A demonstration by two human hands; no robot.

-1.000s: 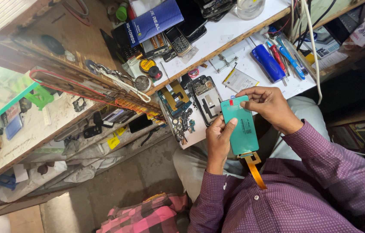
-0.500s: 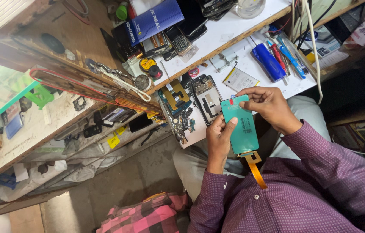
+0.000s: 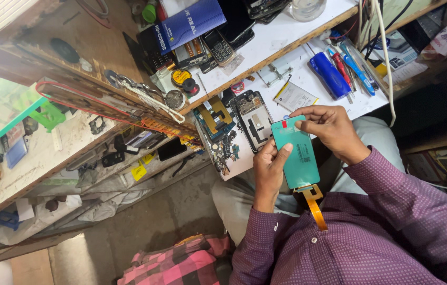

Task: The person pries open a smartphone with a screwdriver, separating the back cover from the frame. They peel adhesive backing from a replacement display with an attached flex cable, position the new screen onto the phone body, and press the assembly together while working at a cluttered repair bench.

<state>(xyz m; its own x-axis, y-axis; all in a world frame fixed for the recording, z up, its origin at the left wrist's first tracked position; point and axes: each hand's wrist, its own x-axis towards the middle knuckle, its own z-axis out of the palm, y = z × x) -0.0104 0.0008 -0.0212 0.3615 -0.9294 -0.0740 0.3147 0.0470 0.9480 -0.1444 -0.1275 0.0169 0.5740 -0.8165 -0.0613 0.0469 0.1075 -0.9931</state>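
Holding teal screen panel [image 3: 295,154] with both hands.

You hold a teal panel [image 3: 294,153] with a smooth, matt film face; its orange ribbon cable [image 3: 316,205] looks like thin glossy plastic. Your sleeves [image 3: 392,211] are woven purple cloth with a fine dotted pattern. The desk [image 3: 281,37] has a smooth white laminate top edged in bare wood. The blue screwdriver handle [image 3: 330,74] is glossy plastic.
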